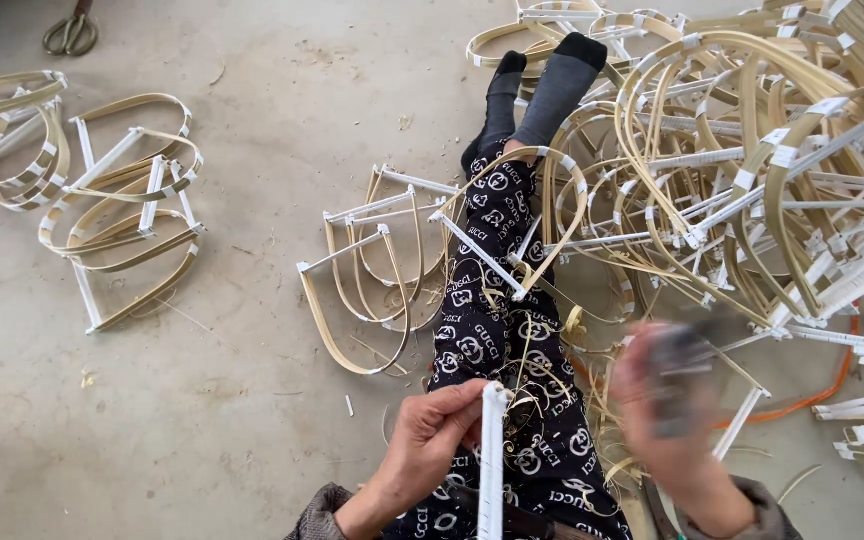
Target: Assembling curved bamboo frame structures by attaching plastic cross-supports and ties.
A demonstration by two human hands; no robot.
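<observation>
Person is sitting on the concrete floor (252,400) with legs stretched out, working on bamboo frame pieces. The left hand (432,435) is closed in a pinch around the top of a white-wrapped stick (492,460), which is standing upright over the lap, right at the bottom middle of the view. The right hand (667,410) is blurring badly; it seems to be curled around something dark, but I honestly can't tell what or how tight.

That stick is looking light and fairly stiff, probably a bit slick from the white wrapping, so gripping near the end like that makes sense. The thin bamboo loops look springy and would likely snap or splinter if bent hard.

One bent loop frame (512,225) is resting across the shins. A few more are lying just left of the legs, a big tangled pile of frames (772,170) is sitting on the right, and smaller stacks (122,210) are lying far left. Scissors (70,32) are lying at the top left. No packages or signs showing anywhere
</observation>
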